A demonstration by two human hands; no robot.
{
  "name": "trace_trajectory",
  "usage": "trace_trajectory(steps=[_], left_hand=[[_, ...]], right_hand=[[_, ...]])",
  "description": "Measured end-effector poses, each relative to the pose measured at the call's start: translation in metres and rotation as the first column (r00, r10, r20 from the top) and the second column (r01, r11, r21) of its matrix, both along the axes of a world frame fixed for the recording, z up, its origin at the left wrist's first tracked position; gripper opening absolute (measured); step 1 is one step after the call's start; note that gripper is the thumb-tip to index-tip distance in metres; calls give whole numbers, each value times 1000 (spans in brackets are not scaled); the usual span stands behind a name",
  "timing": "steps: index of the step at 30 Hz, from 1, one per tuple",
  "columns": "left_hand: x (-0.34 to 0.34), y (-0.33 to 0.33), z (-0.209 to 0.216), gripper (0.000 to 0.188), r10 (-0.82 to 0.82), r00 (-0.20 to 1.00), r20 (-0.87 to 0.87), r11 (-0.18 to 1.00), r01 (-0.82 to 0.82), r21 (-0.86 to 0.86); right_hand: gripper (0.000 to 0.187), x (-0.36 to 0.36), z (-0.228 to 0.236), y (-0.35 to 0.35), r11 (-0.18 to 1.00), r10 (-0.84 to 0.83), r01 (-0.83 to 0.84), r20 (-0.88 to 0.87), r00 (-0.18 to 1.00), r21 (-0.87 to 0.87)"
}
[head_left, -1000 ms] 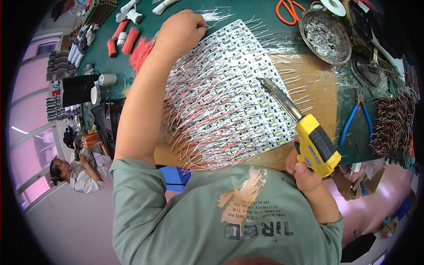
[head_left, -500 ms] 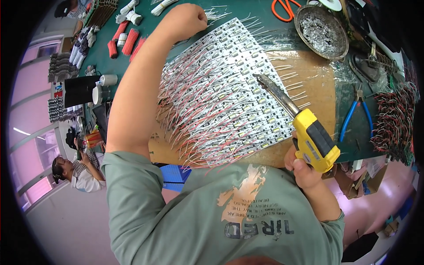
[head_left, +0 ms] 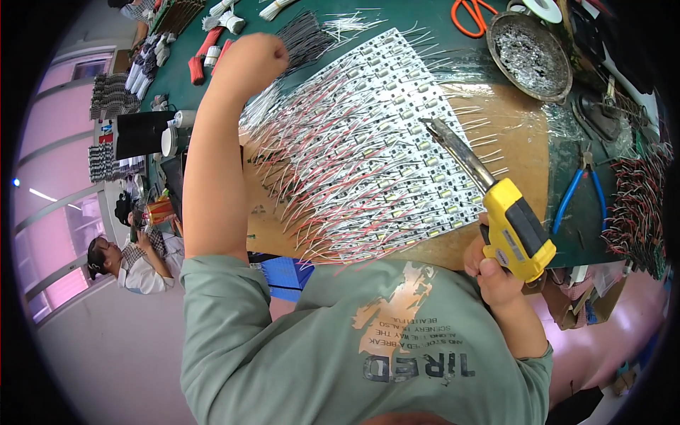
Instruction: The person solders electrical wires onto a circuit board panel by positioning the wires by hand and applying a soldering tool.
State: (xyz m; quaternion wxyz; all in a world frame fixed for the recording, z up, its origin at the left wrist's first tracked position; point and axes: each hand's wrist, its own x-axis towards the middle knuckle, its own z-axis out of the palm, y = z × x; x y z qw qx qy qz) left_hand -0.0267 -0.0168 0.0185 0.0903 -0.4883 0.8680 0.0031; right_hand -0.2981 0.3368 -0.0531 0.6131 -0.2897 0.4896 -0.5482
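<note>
My right hand (head_left: 492,273) grips a yellow and black soldering gun (head_left: 520,230). The gun's dark metal tip points up and left, over the right part of a white sheet of small circuit boards (head_left: 404,134). Rows of red and white wires (head_left: 340,170) stick out from the sheet, densest on its left side. Beyond the sheet's left edge, my left hand (head_left: 251,64) is closed. Its fingertips are turned away, so what they hold, if anything, is hidden. Beside it lie a pile of black wires (head_left: 304,42) and a bunch of white wires (head_left: 262,110).
A brown board (head_left: 513,134) lies under the sheet on the green table (head_left: 397,10). Toward the right are a metal bowl of silvery scraps (head_left: 531,57), orange-handled scissors (head_left: 471,18), blue-handled pliers (head_left: 581,188) and heaped wired pieces (head_left: 637,205). Another person (head_left: 138,262) sits at far left.
My left hand has come left and nearer, away from the loose white wires, uncovering the black wire pile. The soldering gun keeps its place over the sheet; the whole view has shifted slightly.
</note>
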Motion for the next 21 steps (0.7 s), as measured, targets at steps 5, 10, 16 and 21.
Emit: trace_trajectory(steps=[5,10,16,21], left_hand=[[34,35,1,17,190,979,70,981,-192,27],[52,55,-16,17,250,967,55,968,-250,0],[59,59,-24,16,239,971,-8,969,-239,-67],[56,66,-17,15,280,956,-91,953,-288,-90]], right_hand=[[72,-1,0,0,1000,-5,5,3,1000,-13],[71,-2,0,-1,1000,0,0,30,1000,-17],[71,-1,6,-3,1000,-18,17,103,994,7],[69,1,5,-2,999,-35,36,115,993,-6]])
